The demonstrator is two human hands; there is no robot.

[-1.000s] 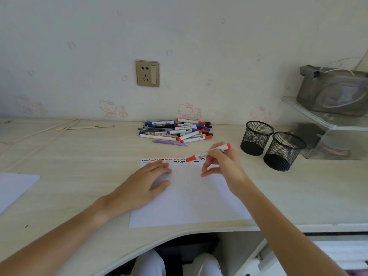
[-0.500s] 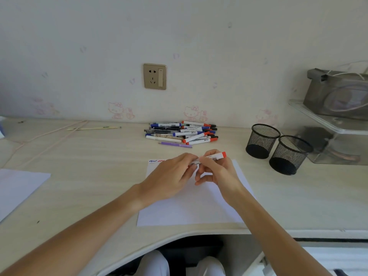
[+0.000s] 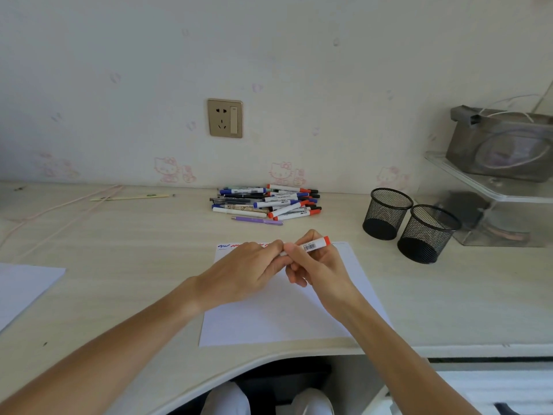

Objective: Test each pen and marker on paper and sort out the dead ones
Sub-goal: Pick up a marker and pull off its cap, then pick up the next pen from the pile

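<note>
Left hand (image 3: 245, 272) lifted off paper (image 3: 278, 313) since a second ago, now meeting right hand (image 3: 317, 269) at marker (image 3: 311, 245).
Held above far edge of paper, both sets of fingers curled: right gripping barrel, left pinching near end, red end pointing right. Ink squiggles along paper's far edge. Pile of pens (image 3: 266, 203) behind, near wall. Two mesh cups (image 3: 410, 223) on desk (image 3: 119, 250), right.
</note>
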